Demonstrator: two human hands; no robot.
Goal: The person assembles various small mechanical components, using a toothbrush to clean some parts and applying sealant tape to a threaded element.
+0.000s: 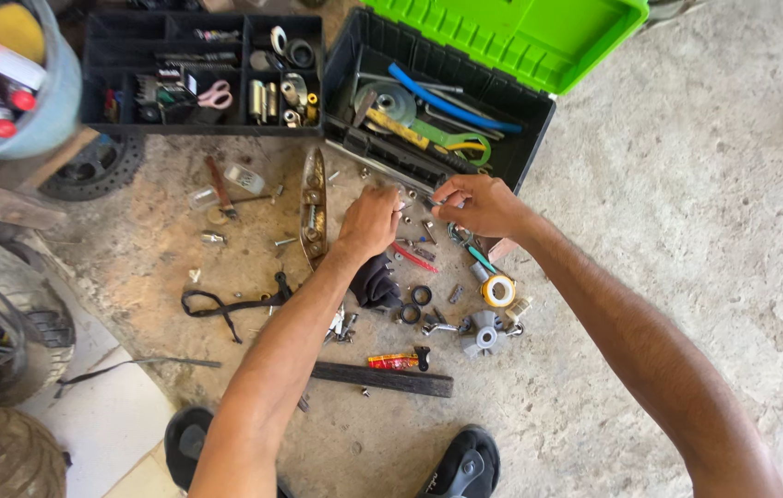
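Observation:
My left hand [368, 221] reaches over the concrete floor, fingers curled near small parts in front of the open toolbox [525, 138]. My right hand [479, 205] is beside it, fingertips pinched on a small metal piece [432, 200]; what it is cannot be made out. The toolbox is black with a green lid [511, 32] and holds a tape measure, green-handled pliers and a blue tool. Below the hands lie a red-handled tool [412, 257], black rings [421, 295], a yellow tape roll [498, 290] and a grey gear-like part [484, 335].
A black compartment tray [202, 69] with scissors and small hardware sits at the upper left. A grey bucket [36, 101] of bottles, tyres [4, 323], a black strap [225, 302], a black bar [382, 378] and my sandalled feet [465, 466] surround the spot.

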